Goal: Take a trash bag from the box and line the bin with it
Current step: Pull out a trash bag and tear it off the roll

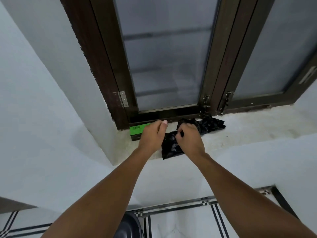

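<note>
A green and black box (pixel 136 132) lies on the window sill (pixel 240 129) against the window frame. My left hand (pixel 151 136) rests on the box's right end, thumb raised. A folded black trash bag (pixel 171 148) lies at the sill's front edge, and my right hand (pixel 188 137) pinches its upper end. More crumpled black plastic (pixel 208 125) stretches behind my right hand toward the window. A dark round bin (pixel 128 227) shows on the floor below, between my forearms.
A dark wooden window frame (pixel 106 66) with frosted panes and metal latches (pixel 205 105) stands behind the sill. A white wall corner juts out on the left. The tiled floor (pixel 180 224) has black stripes.
</note>
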